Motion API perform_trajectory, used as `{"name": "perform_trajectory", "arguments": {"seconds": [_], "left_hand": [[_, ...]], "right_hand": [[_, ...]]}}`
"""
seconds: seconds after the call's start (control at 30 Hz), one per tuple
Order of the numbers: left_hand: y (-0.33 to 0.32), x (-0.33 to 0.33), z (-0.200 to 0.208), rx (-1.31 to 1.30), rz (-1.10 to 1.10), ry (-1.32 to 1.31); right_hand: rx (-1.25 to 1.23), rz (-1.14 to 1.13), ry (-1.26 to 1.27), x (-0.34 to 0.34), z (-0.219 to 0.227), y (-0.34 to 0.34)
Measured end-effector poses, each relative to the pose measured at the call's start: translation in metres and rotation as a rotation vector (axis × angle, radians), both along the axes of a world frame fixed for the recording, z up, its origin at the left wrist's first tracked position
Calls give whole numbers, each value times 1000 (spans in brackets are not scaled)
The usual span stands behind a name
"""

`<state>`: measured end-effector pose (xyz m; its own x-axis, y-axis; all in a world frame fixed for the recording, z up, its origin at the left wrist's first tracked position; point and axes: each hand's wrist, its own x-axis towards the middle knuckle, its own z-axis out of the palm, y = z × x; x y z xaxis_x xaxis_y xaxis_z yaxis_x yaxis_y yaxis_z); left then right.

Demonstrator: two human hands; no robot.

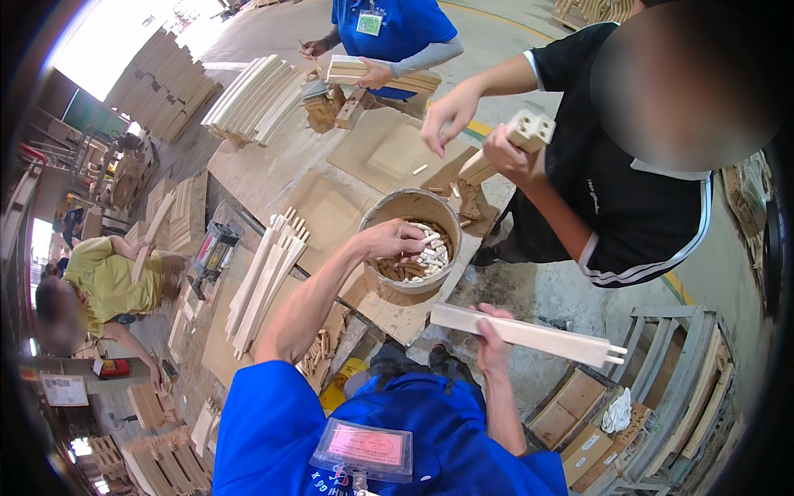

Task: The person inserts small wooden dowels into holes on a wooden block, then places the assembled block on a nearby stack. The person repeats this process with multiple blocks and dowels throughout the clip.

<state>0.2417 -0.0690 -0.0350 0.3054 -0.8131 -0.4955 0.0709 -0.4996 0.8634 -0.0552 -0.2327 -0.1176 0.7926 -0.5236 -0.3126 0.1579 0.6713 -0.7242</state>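
Observation:
My left hand [393, 240] reaches over the rim of a round tub [366, 217] on the workbench. Its fingers are curled and pressed together among the dowels; what lies between them is hidden. Short wooden dowels [434, 258], pale and brown, fill the bottom of the tub. Away from the bench edge, my right hand [494, 341] grips a flat, pale wooden slat [546, 337]. Two dowels [615, 355] stick out of the slat's right end.
Slats with dowelled ends [269, 277] lie left of the tub, near a loose dowel pile [321, 355]. Across the bench, a person in black [571, 165] holds several wooden pieces [529, 131]; another in blue [397, 41] works behind. A grey rack [662, 364] stands right.

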Motion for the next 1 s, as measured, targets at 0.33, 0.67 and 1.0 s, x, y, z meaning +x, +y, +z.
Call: {"name": "perform_trajectory", "arguments": {"seconds": [0.33,0.67,1.0], "left_hand": [[11,-156,35,-298,372,-63],[-14,-175,61,-256,109,-151],[-15,-190,78,-205,-214,-713]], "right_hand": [[775,-18,-360,-23,11,-70],[669,10,-327,-28,32,-61],[550,-2,-228,-43,44,-71]]}}
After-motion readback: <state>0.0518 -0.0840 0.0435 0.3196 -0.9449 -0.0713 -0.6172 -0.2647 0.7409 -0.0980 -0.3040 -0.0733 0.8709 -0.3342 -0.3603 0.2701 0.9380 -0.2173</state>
